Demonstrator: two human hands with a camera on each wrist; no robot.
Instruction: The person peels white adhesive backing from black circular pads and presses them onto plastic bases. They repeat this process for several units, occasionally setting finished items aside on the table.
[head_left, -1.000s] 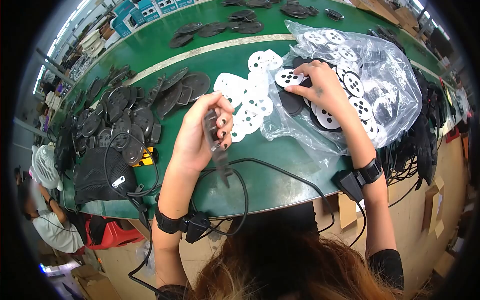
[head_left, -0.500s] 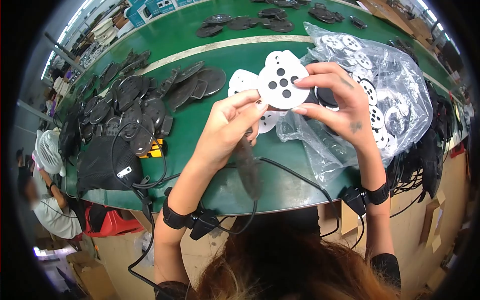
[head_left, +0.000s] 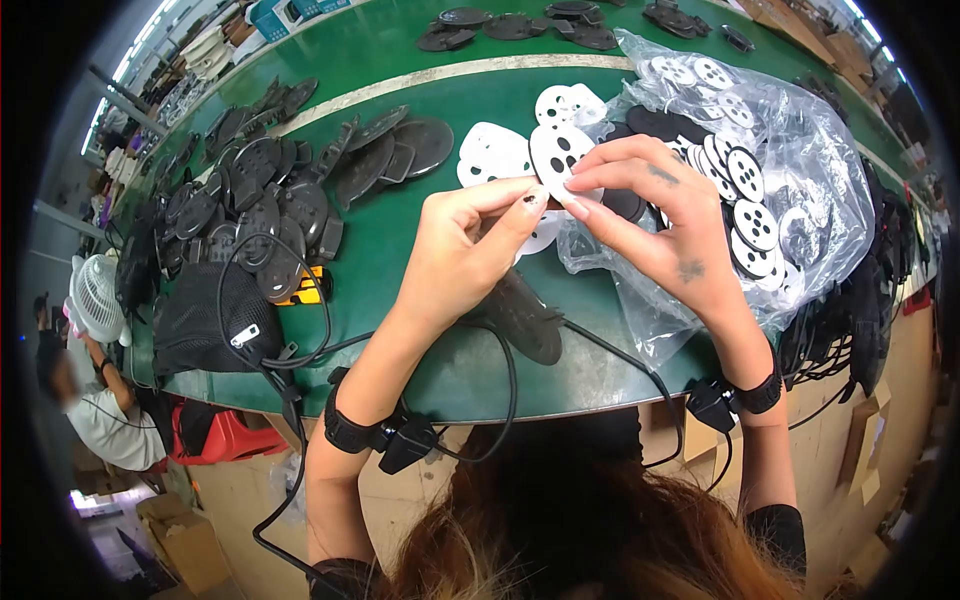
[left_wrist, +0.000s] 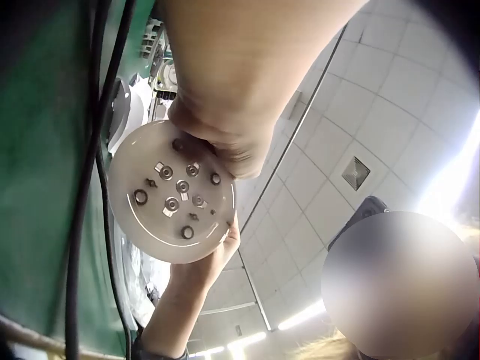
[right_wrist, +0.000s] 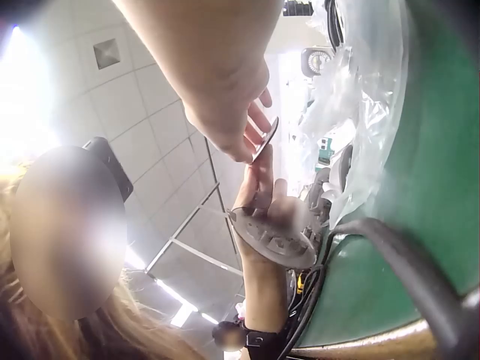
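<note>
Thumb and fingers of the right hand [head_left: 670,205] pinch a white disc with round holes [head_left: 556,150] and a thin dark edge, held tilted above the table. At that disc's lower edge the left thumb and index finger meet. My left hand [head_left: 465,245] also holds a dark round plastic base [head_left: 530,320] hanging under the palm. In the left wrist view this base [left_wrist: 161,225] shows several metal rivets and rings on its face. Its grip is partly hidden behind the hand. In the right wrist view the pinched disc [right_wrist: 266,140] appears edge-on.
A clear plastic bag [head_left: 810,215] with several white-faced discs lies at right. Flat white cut-outs [head_left: 492,150] lie beyond the hands. Dark round plastic parts [head_left: 265,200] are heaped at left, beside a black mesh pouch [head_left: 205,320]. Black cables [head_left: 500,390] run between the wrists and table.
The right hand has brought a white disc from the bag over to the left hand. The disc has turned from facing up to tilted, and the left fingers have come to its edge.
</note>
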